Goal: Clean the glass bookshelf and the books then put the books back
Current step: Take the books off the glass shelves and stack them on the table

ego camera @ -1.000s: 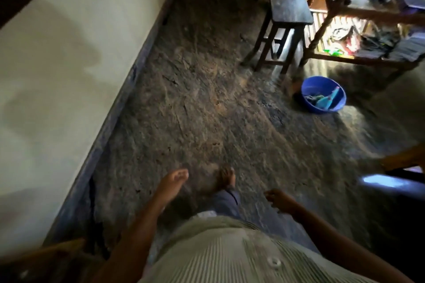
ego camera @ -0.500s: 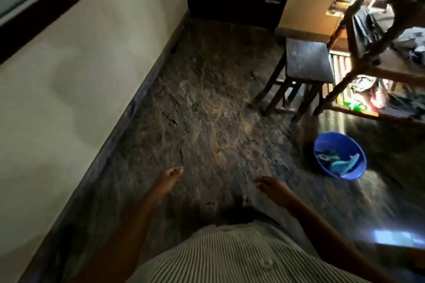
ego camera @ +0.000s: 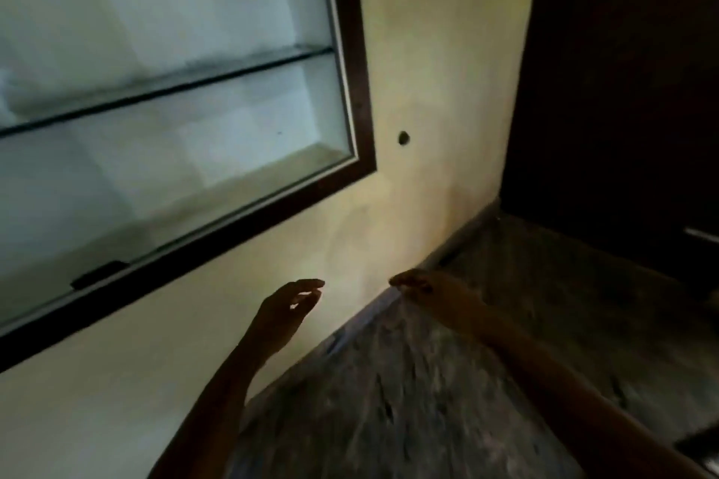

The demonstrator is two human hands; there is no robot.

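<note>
The glass bookshelf (ego camera: 163,97) is seen bare (no books are visible), so returning them is judged outstanding; left hand (ego camera: 286,313) and right hand (ego camera: 435,294) are relaxed, nothing grasped.

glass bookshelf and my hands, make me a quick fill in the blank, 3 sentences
1. The bookshelf has no ____ on its shelves.
2. The left hand and the right hand both hold ____.
3. The small dark spot on the wall sits to the ____ of the bookshelf's frame.

Missing words: books; nothing; right
</note>
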